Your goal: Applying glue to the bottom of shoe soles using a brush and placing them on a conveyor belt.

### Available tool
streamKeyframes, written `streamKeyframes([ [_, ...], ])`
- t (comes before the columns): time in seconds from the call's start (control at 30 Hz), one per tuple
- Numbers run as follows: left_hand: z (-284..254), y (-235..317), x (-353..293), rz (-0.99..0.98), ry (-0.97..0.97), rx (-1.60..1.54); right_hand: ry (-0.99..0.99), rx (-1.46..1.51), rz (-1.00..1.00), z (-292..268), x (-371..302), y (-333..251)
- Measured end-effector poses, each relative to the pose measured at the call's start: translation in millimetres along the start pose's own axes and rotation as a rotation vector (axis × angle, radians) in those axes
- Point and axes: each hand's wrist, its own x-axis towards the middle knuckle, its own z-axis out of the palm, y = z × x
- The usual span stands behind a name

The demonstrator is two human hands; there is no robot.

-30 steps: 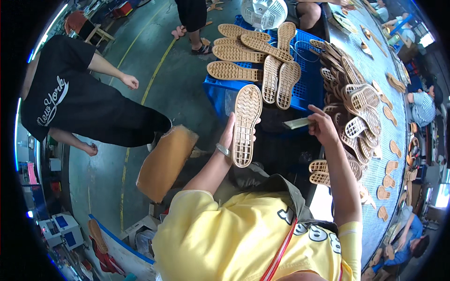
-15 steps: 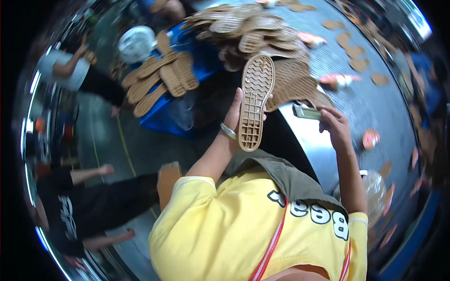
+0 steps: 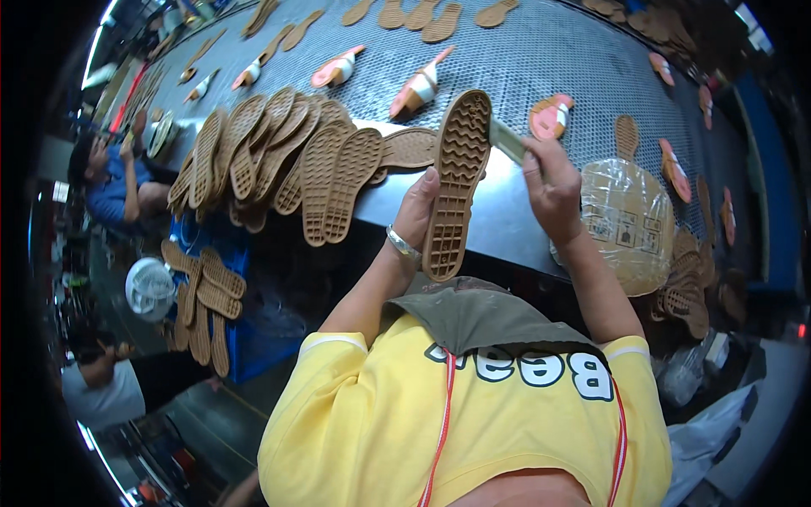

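My left hand (image 3: 416,211) grips a brown shoe sole (image 3: 457,186) by its side, held nearly upright with the tread in view. Wavy ridges cover its upper half and a square grid the lower. My right hand (image 3: 551,182) pinches a flat, pale green tool (image 3: 508,142), blurred, its exact kind unclear. The tool's tip is at the sole's upper right edge; I cannot tell whether they touch. To the left, a heap of brown soles (image 3: 270,152) lies on the metal table edge (image 3: 507,221), and a single sole (image 3: 410,148) lies behind my left hand.
Beyond the table edge runs a mesh conveyor belt (image 3: 583,68) carrying soles and pink-and-white shoe parts (image 3: 420,84). At right is a taped, plastic-wrapped round bundle (image 3: 629,224). More soles (image 3: 203,291) rest on a blue bin (image 3: 253,338) at lower left. A person (image 3: 127,182) sits at far left.
My view has turned right toward the belt, so the sole heap now appears farther left. My right hand has brought the green tool up to the sole's upper edge. Both hands keep their hold.
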Motion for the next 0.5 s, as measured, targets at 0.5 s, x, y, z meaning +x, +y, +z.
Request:
streamKeyframes([
  [0.5, -18, 1, 231, -0.169, 0.202, 0.295, 0.202, -0.083, 0.710, -60, 29, 26],
])
